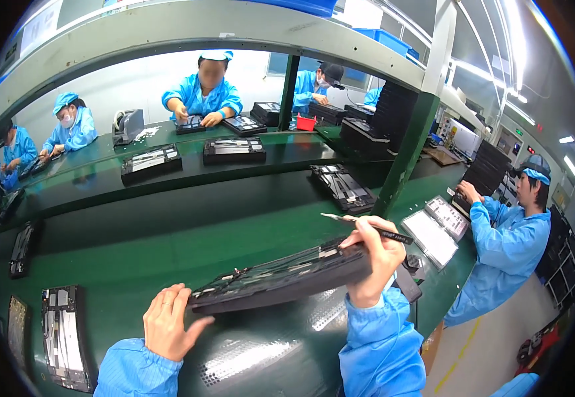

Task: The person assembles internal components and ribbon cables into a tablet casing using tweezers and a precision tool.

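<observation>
My right hand [379, 255] grips the right end of a black tray [287, 291] loaded with long flat electronic parts. The same hand has a pair of tweezers [393, 235] tucked between its fingers, silver tips pointing left. The tray is tilted, with its right end raised above the green bench. At its lower left end is my left hand [167, 323], fingers stretched and thumb apart, close against the corner. Whether those fingers bear any of the weight I cannot tell.
Similar loaded trays lie at left [65, 337] and across the green bench [168, 231]. A green post [406, 155] rises right of centre, under a grey beam [234, 41]. An open white case [430, 238] lies at right, near a co-worker [509, 225]. Other people sit opposite.
</observation>
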Action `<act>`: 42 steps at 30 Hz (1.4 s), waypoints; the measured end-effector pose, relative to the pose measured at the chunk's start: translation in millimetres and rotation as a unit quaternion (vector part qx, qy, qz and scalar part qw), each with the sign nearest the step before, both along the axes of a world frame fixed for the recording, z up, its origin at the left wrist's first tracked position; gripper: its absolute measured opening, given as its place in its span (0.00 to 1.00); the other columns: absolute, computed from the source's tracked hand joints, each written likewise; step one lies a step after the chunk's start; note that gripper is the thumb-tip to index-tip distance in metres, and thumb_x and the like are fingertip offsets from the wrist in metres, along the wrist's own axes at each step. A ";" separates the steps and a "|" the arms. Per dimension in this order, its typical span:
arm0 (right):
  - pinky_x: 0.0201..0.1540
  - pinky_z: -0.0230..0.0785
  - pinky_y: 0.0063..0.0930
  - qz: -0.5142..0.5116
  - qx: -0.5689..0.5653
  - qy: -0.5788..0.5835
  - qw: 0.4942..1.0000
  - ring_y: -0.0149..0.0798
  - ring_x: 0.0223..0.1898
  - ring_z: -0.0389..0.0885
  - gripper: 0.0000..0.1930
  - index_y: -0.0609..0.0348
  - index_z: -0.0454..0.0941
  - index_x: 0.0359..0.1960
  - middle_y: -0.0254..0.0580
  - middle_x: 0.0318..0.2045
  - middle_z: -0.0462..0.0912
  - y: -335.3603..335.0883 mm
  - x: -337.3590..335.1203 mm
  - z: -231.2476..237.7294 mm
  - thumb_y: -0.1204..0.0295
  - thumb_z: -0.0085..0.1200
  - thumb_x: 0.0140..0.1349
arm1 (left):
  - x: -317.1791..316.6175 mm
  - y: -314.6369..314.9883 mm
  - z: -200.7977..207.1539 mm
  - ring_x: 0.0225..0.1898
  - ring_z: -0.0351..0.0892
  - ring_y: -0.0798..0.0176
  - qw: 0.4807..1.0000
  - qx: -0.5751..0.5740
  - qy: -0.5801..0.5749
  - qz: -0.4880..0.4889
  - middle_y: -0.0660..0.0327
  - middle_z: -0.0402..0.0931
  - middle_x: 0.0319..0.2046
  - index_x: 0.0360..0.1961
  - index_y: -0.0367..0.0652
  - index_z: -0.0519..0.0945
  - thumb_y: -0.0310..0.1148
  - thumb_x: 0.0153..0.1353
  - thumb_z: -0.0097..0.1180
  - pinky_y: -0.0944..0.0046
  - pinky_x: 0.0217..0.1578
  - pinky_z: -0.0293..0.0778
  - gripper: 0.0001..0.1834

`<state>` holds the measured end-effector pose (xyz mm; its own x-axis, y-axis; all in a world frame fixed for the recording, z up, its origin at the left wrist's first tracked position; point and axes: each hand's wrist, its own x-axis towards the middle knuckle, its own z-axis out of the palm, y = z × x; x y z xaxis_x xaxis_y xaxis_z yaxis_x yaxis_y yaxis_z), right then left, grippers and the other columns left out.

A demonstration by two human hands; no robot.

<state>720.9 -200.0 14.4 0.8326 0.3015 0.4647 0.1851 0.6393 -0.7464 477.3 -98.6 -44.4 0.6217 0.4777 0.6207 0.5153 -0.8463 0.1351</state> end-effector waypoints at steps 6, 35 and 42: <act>0.19 0.62 0.17 0.038 -0.032 0.050 0.998 0.29 0.15 0.72 0.07 0.66 0.73 0.28 0.42 0.17 0.76 20.2 31.3 -38.1 0.73 0.51 0.50 | -9.2 -2.6 -3.4 0.30 0.73 0.54 0.995 -0.008 -0.052 -0.079 0.52 0.71 0.31 0.36 0.33 0.70 0.26 0.36 0.62 0.62 0.30 0.72 0.23; 0.34 0.69 0.24 0.489 -0.412 -0.137 0.757 0.36 0.30 0.77 0.08 0.72 0.76 0.28 0.46 0.29 0.79 -72.9 -306.4 -33.3 0.83 0.56 0.44 | -227.2 -95.1 -28.4 0.41 0.68 0.51 0.998 0.005 0.041 -0.054 0.53 0.66 0.36 0.33 0.36 0.74 0.29 0.43 0.49 0.42 0.46 0.65 0.13; 0.34 0.67 0.20 0.472 -0.444 -0.079 0.757 0.33 0.29 0.76 0.06 0.71 0.76 0.28 0.44 0.28 0.79 -74.1 -321.7 -47.0 0.82 0.53 0.46 | -230.6 -101.2 -28.7 0.50 0.62 0.43 0.996 -0.055 0.062 -0.024 0.49 0.63 0.48 0.37 0.35 0.69 0.27 0.45 0.52 0.39 0.46 0.61 0.16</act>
<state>399.1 -274.0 -32.6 0.0054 0.9802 -0.1980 0.0902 -0.1977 -0.9761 246.6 -199.8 -73.1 0.7139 0.5061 0.4839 0.4925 -0.8542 0.1667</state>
